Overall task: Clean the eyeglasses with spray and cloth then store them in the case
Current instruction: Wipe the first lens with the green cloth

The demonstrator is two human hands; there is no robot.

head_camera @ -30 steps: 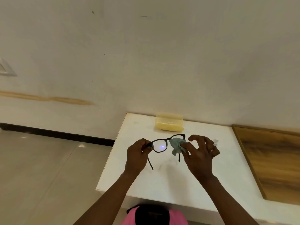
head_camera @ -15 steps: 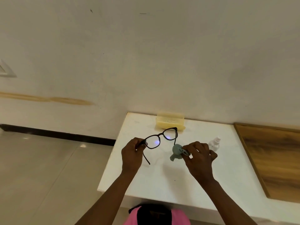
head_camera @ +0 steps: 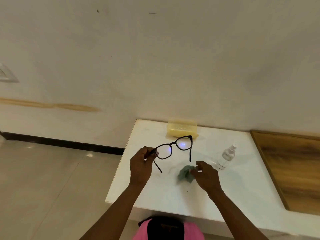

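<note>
Black-framed eyeglasses (head_camera: 174, 147) hang in the air above the white table (head_camera: 155, 193), temples unfolded. My left hand (head_camera: 141, 166) pinches them at the left hinge. A crumpled grey-green cloth (head_camera: 184, 174) rests on the table below and to the right of the glasses. My right hand (head_camera: 207, 176) is low over the table, its fingertips on the cloth's right edge. A small clear spray bottle (head_camera: 226, 156) stands upright just right of that hand. The pale yellow case (head_camera: 181, 129) sits at the back of the table against the wall, behind the glasses.
The wall rises directly behind the table. A wooden surface (head_camera: 294, 170) adjoins the table on the right. Tiled floor (head_camera: 52, 179) lies to the left, past the table's edge. A pink and black garment (head_camera: 166, 229) shows at the bottom.
My right hand took the cloth off the right lens and lowered it to the table. My left hand lifted the glasses up and away, and the spray bottle came into view.
</note>
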